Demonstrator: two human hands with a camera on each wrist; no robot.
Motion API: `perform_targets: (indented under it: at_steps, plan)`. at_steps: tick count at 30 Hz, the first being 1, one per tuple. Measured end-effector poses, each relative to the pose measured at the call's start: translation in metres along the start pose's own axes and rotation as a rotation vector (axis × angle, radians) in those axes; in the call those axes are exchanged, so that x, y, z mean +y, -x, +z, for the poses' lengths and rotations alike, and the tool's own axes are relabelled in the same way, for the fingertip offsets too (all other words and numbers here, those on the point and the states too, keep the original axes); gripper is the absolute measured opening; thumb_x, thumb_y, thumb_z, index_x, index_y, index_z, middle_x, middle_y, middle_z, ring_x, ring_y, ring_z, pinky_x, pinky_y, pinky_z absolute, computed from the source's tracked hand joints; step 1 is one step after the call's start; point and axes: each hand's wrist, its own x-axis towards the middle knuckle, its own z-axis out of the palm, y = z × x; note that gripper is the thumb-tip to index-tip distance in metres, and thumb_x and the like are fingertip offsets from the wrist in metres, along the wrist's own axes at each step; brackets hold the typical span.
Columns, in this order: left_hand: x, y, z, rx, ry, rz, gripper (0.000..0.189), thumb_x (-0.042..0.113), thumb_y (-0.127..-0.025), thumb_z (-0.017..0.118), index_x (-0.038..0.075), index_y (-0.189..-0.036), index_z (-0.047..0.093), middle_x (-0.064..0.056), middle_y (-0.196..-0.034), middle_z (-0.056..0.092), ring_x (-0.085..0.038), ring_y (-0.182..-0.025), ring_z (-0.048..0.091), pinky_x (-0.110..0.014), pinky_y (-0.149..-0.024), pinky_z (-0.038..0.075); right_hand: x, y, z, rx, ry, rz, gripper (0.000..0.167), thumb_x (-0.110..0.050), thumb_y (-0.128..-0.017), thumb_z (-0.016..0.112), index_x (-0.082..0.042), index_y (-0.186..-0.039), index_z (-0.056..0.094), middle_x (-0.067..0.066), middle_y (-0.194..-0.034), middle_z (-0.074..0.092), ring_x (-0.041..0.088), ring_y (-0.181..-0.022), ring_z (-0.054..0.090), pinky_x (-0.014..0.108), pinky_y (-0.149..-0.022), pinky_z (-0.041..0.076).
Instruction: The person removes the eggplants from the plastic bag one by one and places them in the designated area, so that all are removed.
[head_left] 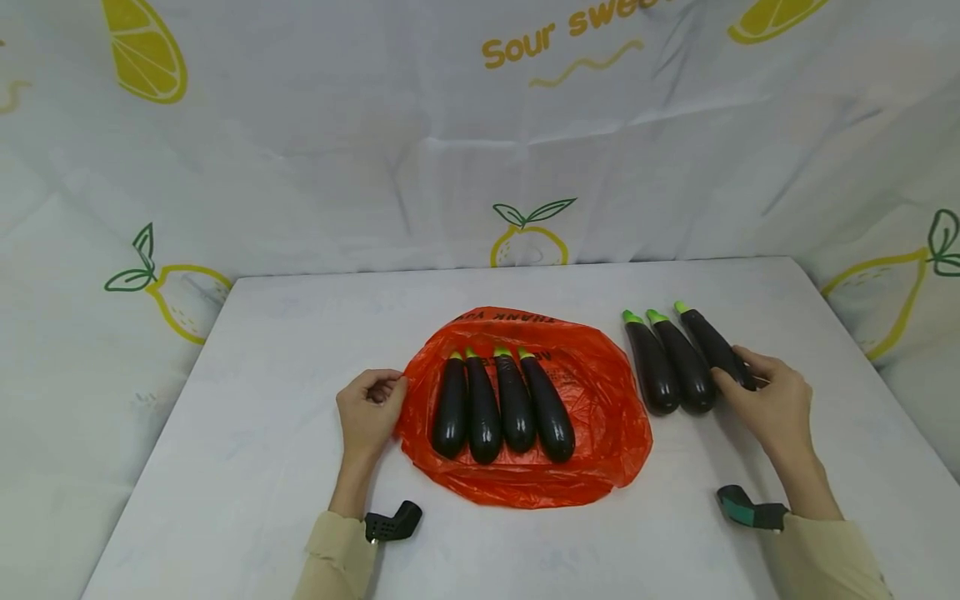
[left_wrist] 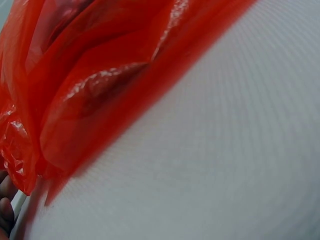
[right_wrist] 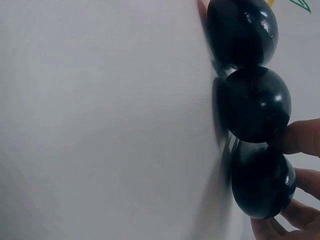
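A red plastic bag (head_left: 611,425) lies spread on the table, with several dark eggplants (head_left: 483,417) side by side on it, green stem ends away from me. At the bag's left edge my left hand (head_left: 369,414) pinches the plastic between thumb and curled fingers; the left wrist view shows the crumpled film (left_wrist: 95,100) beside fingertips (left_wrist: 7,212). To the right of the bag, three more eggplants lie in a row. My right hand (head_left: 776,404) grips the rightmost eggplant (right_wrist: 262,182) near its thick end, thumb on the side facing the middle eggplant (right_wrist: 257,105).
The white table (head_left: 247,433) extends around the bag, its back edge against a hanging cloth (head_left: 337,183) printed with lemons. Dark wrist devices sit at both cuffs, one by the left sleeve (head_left: 337,558) and one by the right sleeve (head_left: 821,558).
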Motion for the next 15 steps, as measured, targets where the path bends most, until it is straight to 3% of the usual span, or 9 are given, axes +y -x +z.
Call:
perform_targets:
  at_steps: [15]
  plan:
    - [-0.0007,-0.0001,-0.0001,0.002,-0.003,0.01,0.005,0.0,-0.085,0.074,0.001,-0.088,0.077,-0.016,-0.074,0.071,-0.001,-0.064,0.054,-0.011,-0.06,0.045,-0.0008,0.0029,-0.0039,-0.051,0.001,0.028,0.053,-0.024,-0.093,0.068,0.006,-0.136,0.06,0.042,-0.133,0.056,0.06,-0.11,0.061,-0.002,-0.062,0.029]
